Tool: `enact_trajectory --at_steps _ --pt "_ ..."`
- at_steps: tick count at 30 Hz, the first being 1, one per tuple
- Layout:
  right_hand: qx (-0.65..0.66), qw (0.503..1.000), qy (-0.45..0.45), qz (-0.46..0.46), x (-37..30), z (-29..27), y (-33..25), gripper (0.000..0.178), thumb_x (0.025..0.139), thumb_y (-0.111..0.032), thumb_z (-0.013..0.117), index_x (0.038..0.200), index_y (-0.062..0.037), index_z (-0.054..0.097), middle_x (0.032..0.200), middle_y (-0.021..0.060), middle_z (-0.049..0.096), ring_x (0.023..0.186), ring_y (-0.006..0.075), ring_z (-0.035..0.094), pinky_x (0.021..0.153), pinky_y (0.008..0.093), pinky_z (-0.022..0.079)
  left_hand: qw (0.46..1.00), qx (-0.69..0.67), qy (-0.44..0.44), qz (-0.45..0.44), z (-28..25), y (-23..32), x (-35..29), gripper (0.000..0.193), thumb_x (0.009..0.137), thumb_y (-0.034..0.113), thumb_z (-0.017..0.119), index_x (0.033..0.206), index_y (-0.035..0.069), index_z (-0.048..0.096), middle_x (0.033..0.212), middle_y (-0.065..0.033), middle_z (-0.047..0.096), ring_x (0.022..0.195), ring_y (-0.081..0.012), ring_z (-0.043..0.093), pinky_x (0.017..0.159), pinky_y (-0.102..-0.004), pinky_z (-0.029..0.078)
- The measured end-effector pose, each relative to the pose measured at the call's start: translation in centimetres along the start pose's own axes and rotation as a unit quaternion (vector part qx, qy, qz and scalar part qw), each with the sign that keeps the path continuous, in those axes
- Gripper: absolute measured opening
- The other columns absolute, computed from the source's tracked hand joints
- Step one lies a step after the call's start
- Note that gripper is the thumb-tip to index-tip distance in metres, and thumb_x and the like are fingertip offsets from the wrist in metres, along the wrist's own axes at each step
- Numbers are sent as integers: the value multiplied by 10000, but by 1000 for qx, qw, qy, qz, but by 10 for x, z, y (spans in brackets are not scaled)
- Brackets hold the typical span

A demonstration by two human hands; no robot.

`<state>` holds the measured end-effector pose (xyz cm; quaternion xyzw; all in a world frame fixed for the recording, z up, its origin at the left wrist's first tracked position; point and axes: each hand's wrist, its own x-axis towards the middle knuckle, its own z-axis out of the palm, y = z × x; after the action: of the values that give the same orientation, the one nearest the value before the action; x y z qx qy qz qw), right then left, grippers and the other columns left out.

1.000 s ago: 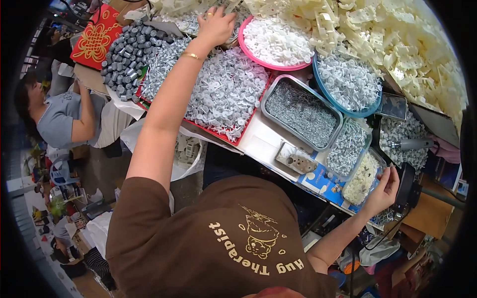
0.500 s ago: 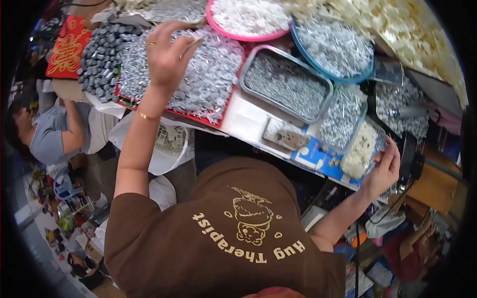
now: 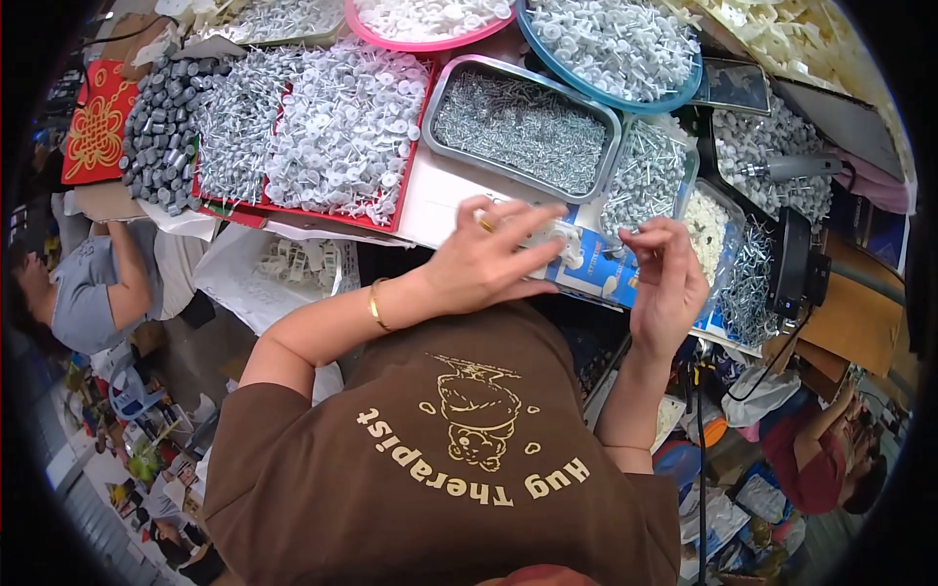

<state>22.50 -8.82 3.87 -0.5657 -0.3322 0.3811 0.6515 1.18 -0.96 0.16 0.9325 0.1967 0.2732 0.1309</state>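
My left hand (image 3: 484, 256) reaches across to the table's near edge, its fingers spread over a small metal block fixture (image 3: 554, 237) and hiding most of it. A whitish piece shows by the fingertips; its kind is unclear. My right hand (image 3: 666, 283) is raised just right of it, fingertips bent together in a pinch; what they hold, if anything, is too small to make out. Behind the right fingers stands a clear tray of silvery screws (image 3: 647, 176). Beside that hand is a clear tub of small cream-white parts (image 3: 705, 230).
A metal tray of small screws (image 3: 528, 127), a red tray of white-headed pins (image 3: 342, 137), a pink basin (image 3: 430, 41) and a blue basin (image 3: 616, 98) crowd the table. A black device (image 3: 796, 269) stands at right. Other people sit left (image 3: 93, 288) and right (image 3: 806, 459).
My left hand has come down and right from above the red tray to the fixture. My right hand has moved left from the tub of cream-white parts. The view has shifted slightly.
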Motion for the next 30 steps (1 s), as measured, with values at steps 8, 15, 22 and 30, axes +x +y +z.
enact_trajectory --at_steps 8,15,22,30 --pt "-46 998 -37 20 -6 5 28 371 1086 -197 452 947 78 658 974 84 579 805 112 526 850 336 557 997 -1 20 -78 0 -9 -6 250 834 259 736 1081 221 731 1191 12 696 1053 -190 610 966 -440 274" --pt "-76 996 -26 38 -8 3 29 352 1078 -181 472 947 87 660 978 75 590 829 132 583 837 317 555 994 4 -19 -111 -4 -1 -2 231 812 260 776 1037 216 749 1266 6 682 1165 -203 596 1004 -440 227" --pt "-178 983 -41 2 -10 6 20 295 1046 -162 524 925 58 679 990 92 622 837 173 604 815 324 516 994 -37 -30 -98 -2 -7 6 173 802 273 786 941 187 729 1309 -16 625 1243 -245 541 1008 -468 239" --pt "-451 824 -291 -183 -11 12 2 135 777 -269 782 865 -167 775 1243 63 617 1221 324 468 1048 490 252 995 -31 -29 -95 -1 -7 7 155 795 258 780 913 177 722 1225 -11 647 1231 -244 549 1000 -480 254"
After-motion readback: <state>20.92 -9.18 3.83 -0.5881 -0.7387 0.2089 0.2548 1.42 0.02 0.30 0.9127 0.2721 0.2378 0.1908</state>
